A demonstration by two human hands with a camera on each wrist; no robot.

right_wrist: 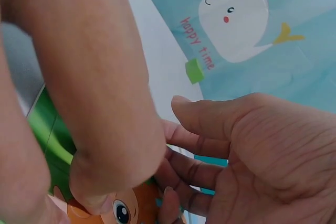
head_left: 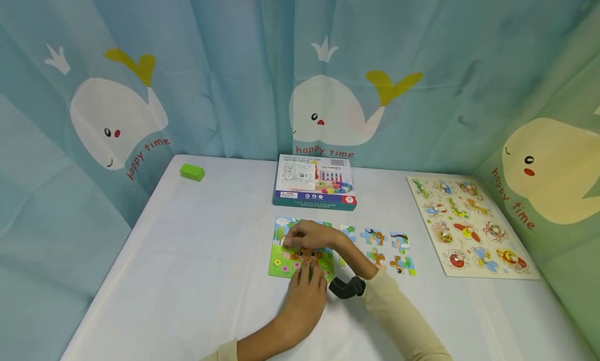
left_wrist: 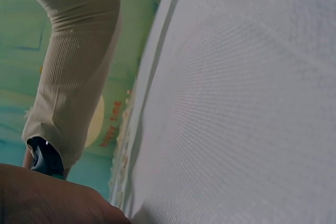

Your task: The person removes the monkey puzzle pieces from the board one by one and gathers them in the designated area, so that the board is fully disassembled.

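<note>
A jigsaw puzzle [head_left: 278,264] with a monkey face on a green, flowered ground lies near the middle of the table. My left hand [head_left: 302,298] rests on its lower edge, fingers straight and touching the picture below the monkey's eyes. Over the upper part reaches my right hand [head_left: 311,234], its fingertips at the upper left of the picture. In the right wrist view the right hand's [right_wrist: 252,156] fingers bend loosely, the thumb stands apart, and no piece shows between them. Several loose puzzle pieces [head_left: 373,237] lie right of the puzzle, showing parts of an animal picture.
Behind the puzzle lies a flat toy box [head_left: 315,204]. A wooden insect puzzle board [head_left: 461,231] lies at the right edge of the table. A green block [head_left: 192,172] sits at the far left corner. Whale-printed curtains [head_left: 234,79] surround the table [head_left: 187,277].
</note>
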